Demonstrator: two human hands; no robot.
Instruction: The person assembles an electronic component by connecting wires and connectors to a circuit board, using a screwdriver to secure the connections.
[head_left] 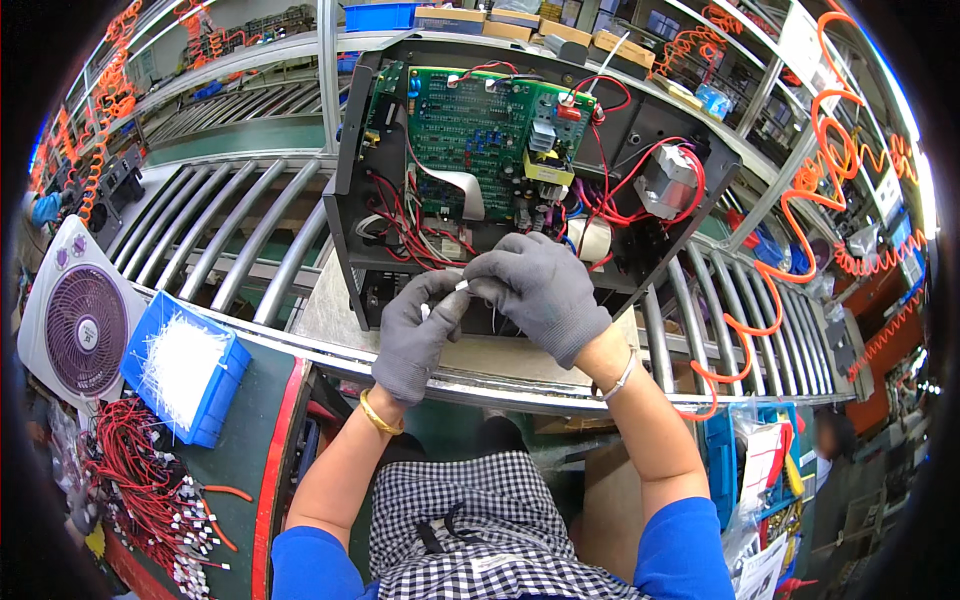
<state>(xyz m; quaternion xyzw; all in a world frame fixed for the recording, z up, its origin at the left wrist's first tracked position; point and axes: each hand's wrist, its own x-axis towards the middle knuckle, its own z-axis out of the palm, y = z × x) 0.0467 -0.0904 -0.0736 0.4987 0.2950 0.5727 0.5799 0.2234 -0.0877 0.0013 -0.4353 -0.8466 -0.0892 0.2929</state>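
Note:
Both grey-gloved hands meet just in front of an open black metal chassis (352, 260). A small white connector (461, 286) shows between the fingertips. My left hand (415, 335) is closed in a pinch on it, with another white bit poking out between its fingers. My right hand (540, 295) also pinches at the connector from the right, its curled fingers hiding part of it. Behind them the chassis holds a green circuit board (465, 130), a white ribbon cable (460, 182), red and black wires (410, 225) and a silver component (668, 182).
The chassis stands on a board over a roller conveyor (230, 240). At left are a blue bin (225, 385) of white cable ties, a purple-and-white fan (88, 335) and bundled red-black wires (140, 470). An orange coiled hose (785, 220) hangs right, above a teal toolbox (720, 445).

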